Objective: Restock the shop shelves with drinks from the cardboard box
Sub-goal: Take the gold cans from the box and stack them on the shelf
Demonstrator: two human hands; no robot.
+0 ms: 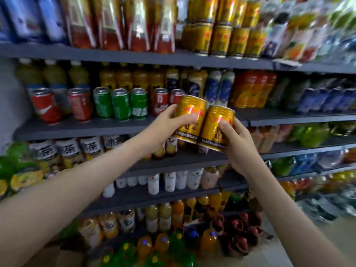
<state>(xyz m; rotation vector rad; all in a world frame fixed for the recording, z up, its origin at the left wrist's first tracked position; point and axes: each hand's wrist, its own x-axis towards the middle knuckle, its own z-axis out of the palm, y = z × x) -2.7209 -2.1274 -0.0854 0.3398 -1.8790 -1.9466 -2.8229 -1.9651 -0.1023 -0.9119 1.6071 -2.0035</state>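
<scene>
I hold two gold energy-drink cans side by side in front of the shelves. My left hand [171, 122] grips the left gold can [189, 112], fingers wrapped round its lower half. My right hand [238, 143] grips the right gold can [215, 122], thumb across its front. The two cans touch, both tilted a little. On the top shelf, up and to the right, stand several matching gold cans [221, 37], stacked in two layers. A corner of the cardboard box [55, 255] shows at the bottom left, under my left forearm.
The grey shelf [86, 126] behind my hands carries red cans [46, 106], green cans [120, 106] and tall bottles. Lower shelves hold tea bottles [69, 151], white bottles [173, 182] and juice bottles. Pouches fill the top left. A strip of floor shows at the bottom right.
</scene>
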